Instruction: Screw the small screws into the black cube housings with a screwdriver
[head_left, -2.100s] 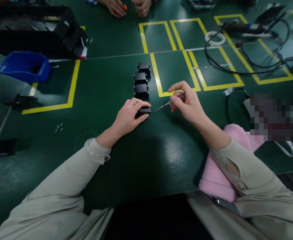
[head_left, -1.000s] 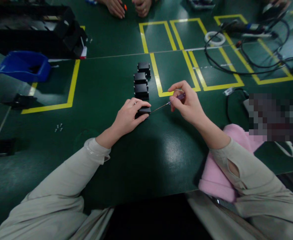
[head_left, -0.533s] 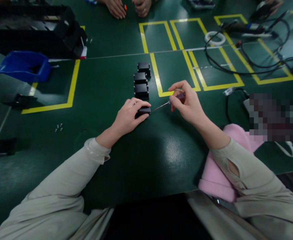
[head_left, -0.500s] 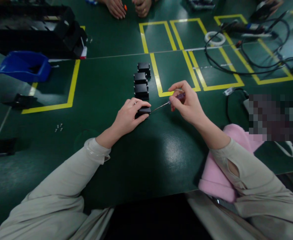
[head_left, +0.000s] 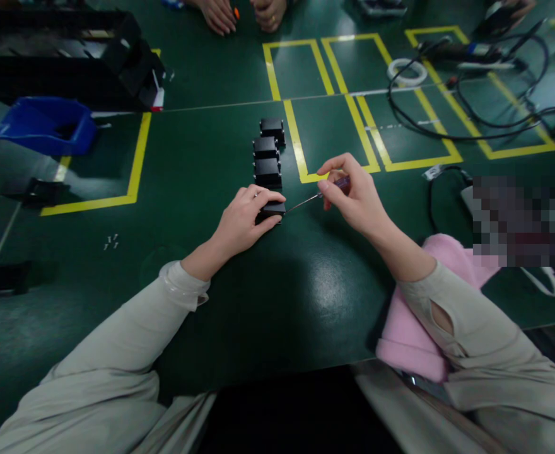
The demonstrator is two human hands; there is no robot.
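My left hand (head_left: 243, 221) is closed over a small black box (head_left: 272, 212) on the green table, holding it down. My right hand (head_left: 353, 197) pinches a thin screwdriver (head_left: 316, 196) with a purple handle; its metal tip touches the right side of that box. Three more black boxes (head_left: 268, 151) stand in a row just beyond my left hand.
Another person's hands (head_left: 244, 12) rest at the far edge. A blue bin (head_left: 45, 126) and black fixture (head_left: 69, 57) sit at the left, loose screws (head_left: 111, 241) nearer me. Black cables (head_left: 471, 107) and a tape roll (head_left: 407, 71) lie at the right. A pink cloth (head_left: 410, 328) is under my right forearm.
Almost nothing: my right fingers have shifted slightly on the screwdriver handle, as if twisting it. My left hand and the box stayed put.
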